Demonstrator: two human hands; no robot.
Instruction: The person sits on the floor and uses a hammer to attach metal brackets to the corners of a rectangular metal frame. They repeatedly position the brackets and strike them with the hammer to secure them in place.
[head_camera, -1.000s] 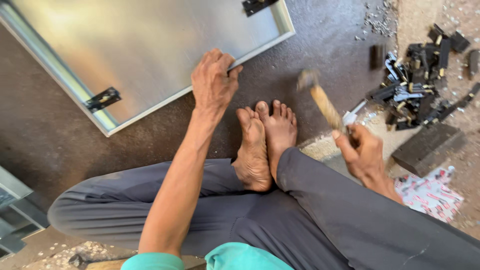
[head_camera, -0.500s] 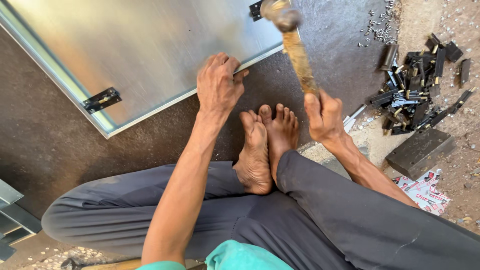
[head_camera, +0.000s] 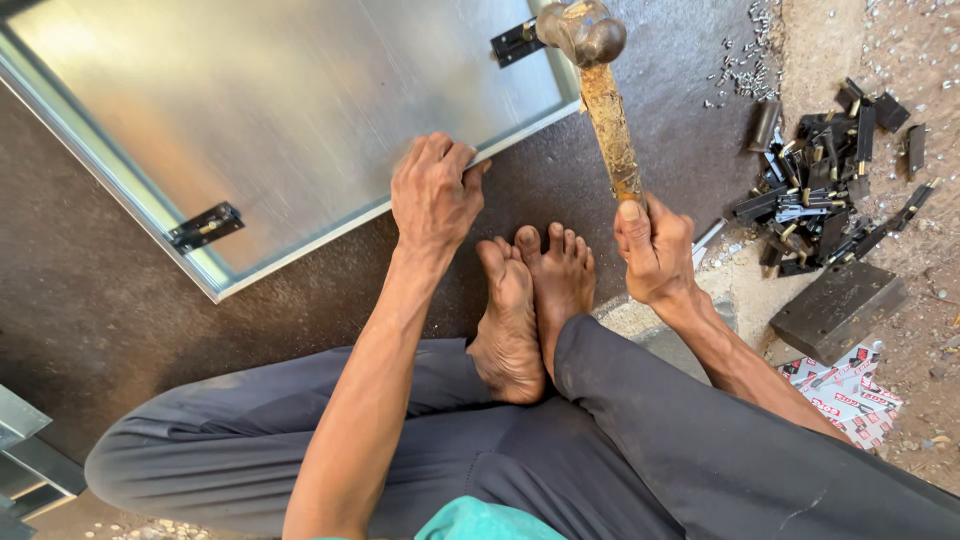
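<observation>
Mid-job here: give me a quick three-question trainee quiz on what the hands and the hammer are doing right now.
1. True or false: the right hand holds the hammer by its wooden handle.
2. What does the left hand press on? A) metal panel B) pile of black hinges C) dark block
3. Fill in: the hammer head is over the black ____ at the panel's edge.

Key: 1 true; 2 A; 3 hinge.
</observation>
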